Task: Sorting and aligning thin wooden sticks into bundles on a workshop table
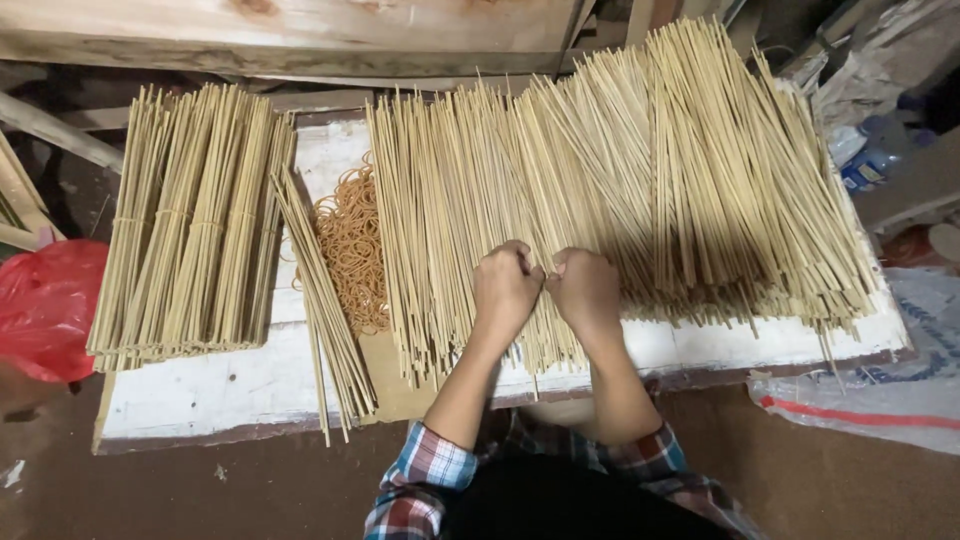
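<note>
Sticks (560, 200): thin, pale, stiff but snappable; light singly, loose and slippery in a heap on the white counter (230, 385).
Left hand (505, 285): fist closed on a few sticks.
Right hand (585, 288): likewise closed, touching left.
Hold: near the lower ends, pinched together.
Nearby: rubber bands (352, 245), tied bundles (195, 230).

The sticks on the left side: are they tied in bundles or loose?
Tied: the left sticks lie in neat parallel bundles with thin bands across them.
</note>
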